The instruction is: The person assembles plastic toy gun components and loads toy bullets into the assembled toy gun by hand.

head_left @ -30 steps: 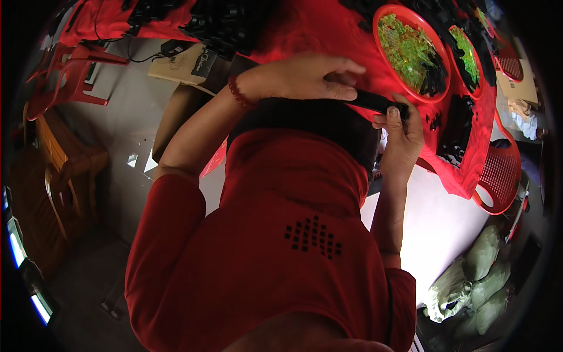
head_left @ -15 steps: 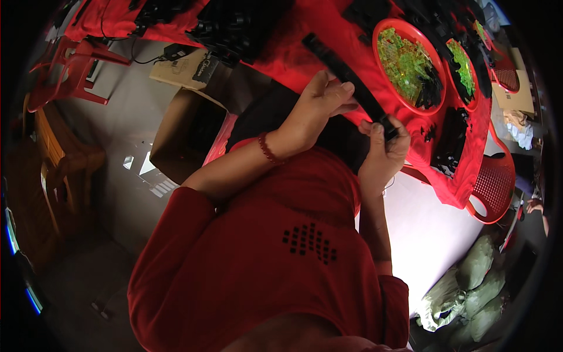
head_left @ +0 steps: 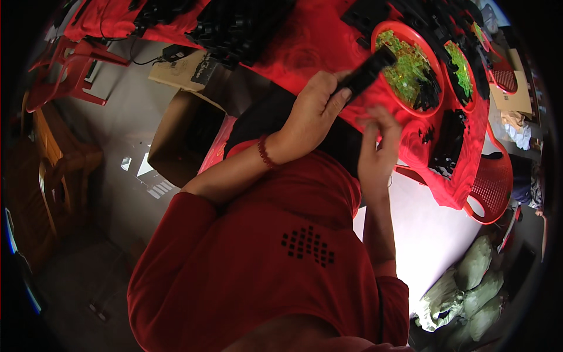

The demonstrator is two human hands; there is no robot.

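Strip (head_left: 368, 72) swung toward the bowl (head_left: 415, 35), near the surface (head_left: 302, 47): left hand (head_left: 311, 117) clasped it alone, while right hand (head_left: 380, 144) had let go, fingers loosely curled, apparently empty. Hold looked passed to the left.

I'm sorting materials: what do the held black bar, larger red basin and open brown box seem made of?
Black bar: probably plastic, faint sheen, though coated metal is possible. Larger red basin: likely smooth plastic, evenly coloured, rounded rim. Open brown box: apparently matte cardboard; thin tan walls.
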